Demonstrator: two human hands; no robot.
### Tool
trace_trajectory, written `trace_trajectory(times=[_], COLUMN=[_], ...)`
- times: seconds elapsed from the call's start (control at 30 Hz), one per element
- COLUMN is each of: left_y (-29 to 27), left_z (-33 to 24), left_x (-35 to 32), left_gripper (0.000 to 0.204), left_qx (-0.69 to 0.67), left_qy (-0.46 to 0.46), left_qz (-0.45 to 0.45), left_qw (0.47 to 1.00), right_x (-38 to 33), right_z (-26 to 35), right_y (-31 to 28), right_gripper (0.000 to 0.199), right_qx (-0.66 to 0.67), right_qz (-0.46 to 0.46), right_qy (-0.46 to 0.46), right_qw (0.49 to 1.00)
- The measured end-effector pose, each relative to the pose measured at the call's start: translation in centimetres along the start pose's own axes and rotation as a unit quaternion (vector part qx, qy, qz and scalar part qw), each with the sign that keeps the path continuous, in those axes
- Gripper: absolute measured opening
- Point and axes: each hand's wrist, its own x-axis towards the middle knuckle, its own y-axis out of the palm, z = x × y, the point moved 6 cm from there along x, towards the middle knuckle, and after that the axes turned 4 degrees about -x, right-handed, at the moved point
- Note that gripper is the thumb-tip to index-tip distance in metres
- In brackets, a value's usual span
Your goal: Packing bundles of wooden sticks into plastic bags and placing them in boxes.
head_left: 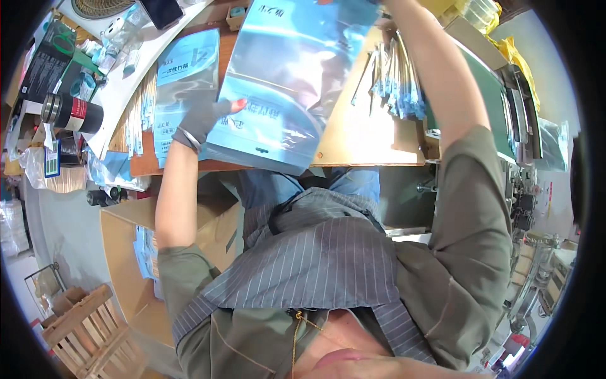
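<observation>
A large blue and clear plastic bag (284, 76) is held up slantwise over the table in front of me. My left hand (205, 120), in a grey fingerless glove, grips its left edge with the thumb on the front face. My right hand (394, 4) is at the upper rim by the bag's top right corner. Most of it is cut off, so its fingers cannot be judged. Another blue and clear bag (186, 79) lies flat beside it on the left. Thin sticks in blue-printed wrappers (398, 79) lie fanned out on the right, and more wrapped sticks (144, 114) on the left.
A black flask (72, 114) and a phone (161, 11) are on the left. Below the table edge stands an open cardboard box (132, 252) with blue packs inside. A wooden slatted stool (88, 335) is at lower left. Metal equipment (530, 278) lines the right.
</observation>
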Motion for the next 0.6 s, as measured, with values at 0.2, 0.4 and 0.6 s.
trace_trajectory(times=[0.2,0.4,0.6], left_y=[-0.5,1.8,2.0], left_z=[12.3,9.5,6.8], left_x=[1.9,0.4,-2.9], left_gripper=[0.069,0.060,0.046], left_qx=[0.086,0.110,0.065], left_qy=[-0.203,-0.161,-0.109], left_qz=[-0.025,-0.034,-0.057], left_qw=[0.975,0.980,0.990], right_x=[1.7,-1.7,5.2], right_z=[2.5,5.4,-3.2], right_y=[17.5,26.4,17.8], right_gripper=[0.031,0.025,0.020], right_qx=[-0.164,-0.259,-0.081], right_qz=[-0.107,0.040,0.086], right_qy=[-0.115,-0.109,0.035], right_qw=[0.974,0.959,0.992])
